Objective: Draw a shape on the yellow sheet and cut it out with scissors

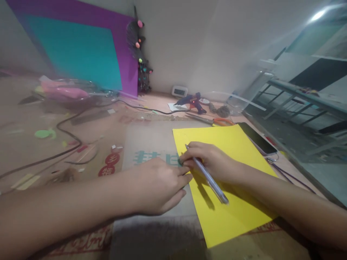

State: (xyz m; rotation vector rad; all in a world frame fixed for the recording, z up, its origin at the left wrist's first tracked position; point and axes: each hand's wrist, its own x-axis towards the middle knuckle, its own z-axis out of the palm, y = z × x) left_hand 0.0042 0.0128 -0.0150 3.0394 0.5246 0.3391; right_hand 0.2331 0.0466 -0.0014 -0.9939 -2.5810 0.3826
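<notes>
My right hand [208, 159] is closed around a pale purple pen [210, 178], which slants across the fingers with its lower end toward me. The fingertips of that hand meet those of my left hand [162, 186] at the left edge of a yellow sheet [217, 139]. My left hand comes in from the left with its fingers bent and drawn together; whatever lies between them is hidden. Under the yellow sheet's left side is a greyish sheet [151, 133] with teal printed characters.
Behind the yellow sheet lie orange-handled scissors [223, 122] and a dark blue glue gun [193, 103] with its cord. A phone [257, 139] rests at the right. Purple and teal boards [81, 54] lean at the back left. Scraps and a pink item [67, 93] lie left.
</notes>
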